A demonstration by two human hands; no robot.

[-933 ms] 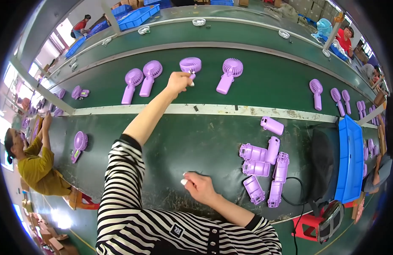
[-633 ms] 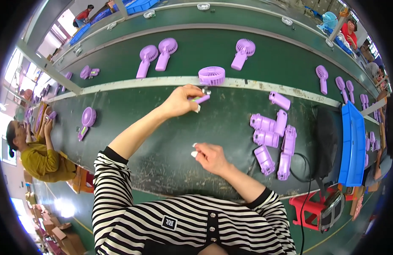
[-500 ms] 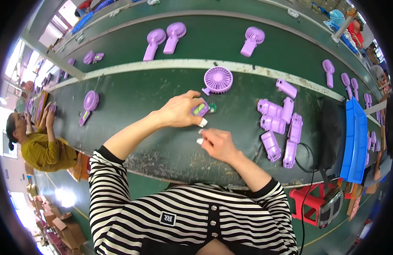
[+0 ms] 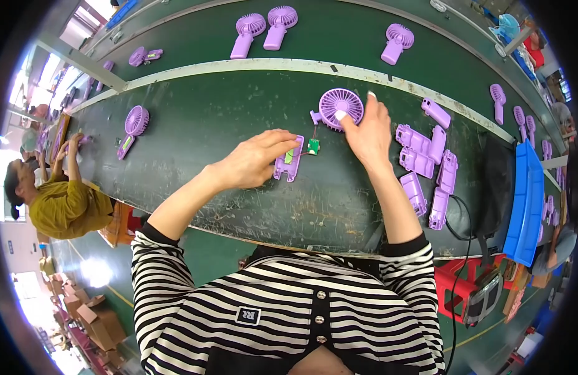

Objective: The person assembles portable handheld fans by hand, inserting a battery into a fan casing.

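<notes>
My left hand [image 4: 251, 161] is closed on a purple fan handle shell [image 4: 286, 170], its fingers lying over the shell's left side. A green-wrapped part [image 4: 289, 155] sits inside the shell. Just right of it lies a small green circuit board [image 4: 313, 146], with thin wires running to the shell and up toward the fan. My right hand [image 4: 370, 134] grips the round purple fan head [image 4: 340, 103], thumb on the grille and fingers at its right rim. A small purple stub [image 4: 315, 117] sticks out at the fan head's lower left.
Several empty purple handle shells [image 4: 416, 162] lie right of my right hand. A blue bin [image 4: 525, 203] and black bag [image 4: 487, 187] are beyond them. One fan [image 4: 137, 120] lies at left. Behind a pale rail [image 4: 239, 67], more fans [image 4: 398, 42] lie. A co-worker [image 4: 67, 200] sits left.
My right hand has moved up and right from beside my left hand and taken hold of the fan head. My left hand now covers less of the handle shell. The view has shifted slightly.
</notes>
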